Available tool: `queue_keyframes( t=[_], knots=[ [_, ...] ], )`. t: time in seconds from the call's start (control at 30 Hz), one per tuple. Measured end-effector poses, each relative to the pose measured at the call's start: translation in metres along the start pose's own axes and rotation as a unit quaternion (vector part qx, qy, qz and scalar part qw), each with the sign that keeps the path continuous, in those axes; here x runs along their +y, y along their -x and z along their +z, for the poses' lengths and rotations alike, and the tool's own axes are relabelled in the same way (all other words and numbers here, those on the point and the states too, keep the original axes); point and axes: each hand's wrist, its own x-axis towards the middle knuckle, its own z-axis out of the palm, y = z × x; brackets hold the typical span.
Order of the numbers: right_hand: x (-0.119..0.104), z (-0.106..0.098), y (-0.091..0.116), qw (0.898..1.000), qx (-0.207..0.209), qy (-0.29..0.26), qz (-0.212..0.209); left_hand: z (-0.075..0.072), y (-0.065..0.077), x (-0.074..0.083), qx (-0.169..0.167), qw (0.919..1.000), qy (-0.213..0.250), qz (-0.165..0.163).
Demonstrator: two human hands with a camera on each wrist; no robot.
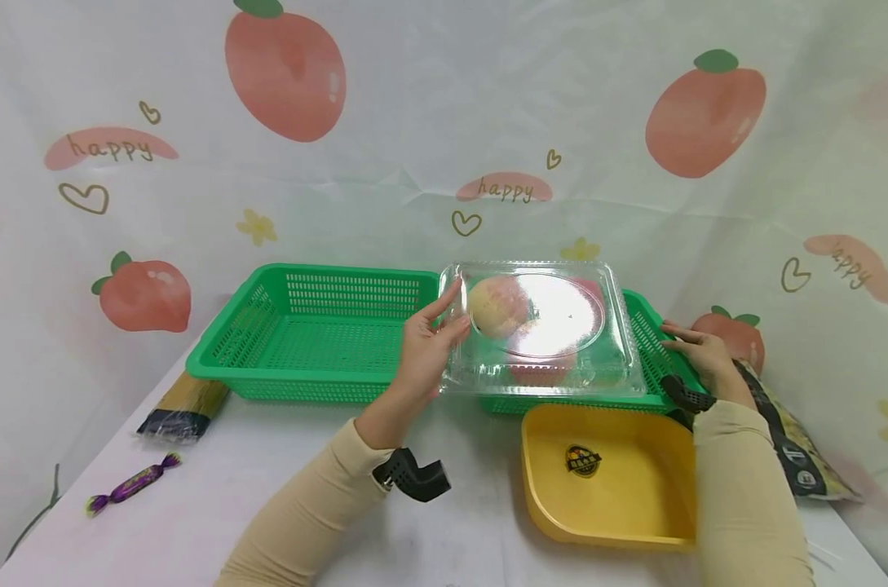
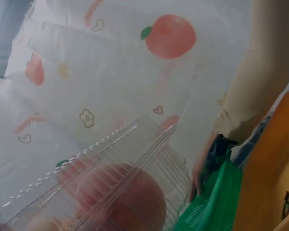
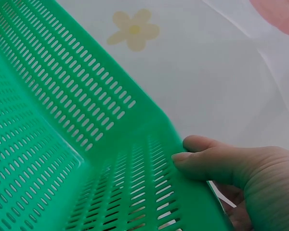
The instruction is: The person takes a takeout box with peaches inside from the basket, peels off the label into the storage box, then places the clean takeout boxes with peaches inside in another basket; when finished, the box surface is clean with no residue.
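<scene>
My left hand (image 1: 425,346) holds a clear plastic clamshell box (image 1: 458,375) by its left side, raised over the right-hand green basket. Several peaches (image 1: 497,306) show through the box's clear plastic, partly hidden by glare. In the left wrist view, one large peach (image 2: 139,202) appears behind the ridged wall. My right hand (image 1: 708,359) grips the rim of the right green basket (image 3: 120,139) at its right end. The right wrist view shows the thumb on the rim and other fingers outside the wall. The box hides much of that basket.
Another green basket (image 1: 311,387) stands at left. A yellow basin (image 1: 620,489) sits in front of the right basket, partly covered by my right forearm. A packet (image 1: 187,408) and a purple wrapped candy (image 1: 134,484) lie at left; a dark bag (image 1: 796,448) lies at right.
</scene>
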Motion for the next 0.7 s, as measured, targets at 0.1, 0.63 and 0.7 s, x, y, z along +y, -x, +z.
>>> queue_keyframes(
  t=[0.1, 0.63, 0.7],
  knots=[
    [0.000, 0.000, 0.000, 1.000, -0.001, 0.005, 0.001, 0.006, -0.009, -0.008, -0.003, 0.9999, -0.013, 0.007],
    [-0.001, 0.002, -0.001, 1.000, 0.006, -0.011, 0.010, 0.028, -0.037, -0.049, 0.010, 0.9973, -0.072, 0.006],
    [-0.001, 0.002, 0.000, 1.000, 0.005, -0.019, 0.008, 0.030, -0.039, -0.054, 0.007, 0.9974, -0.070, -0.012]
  ],
)
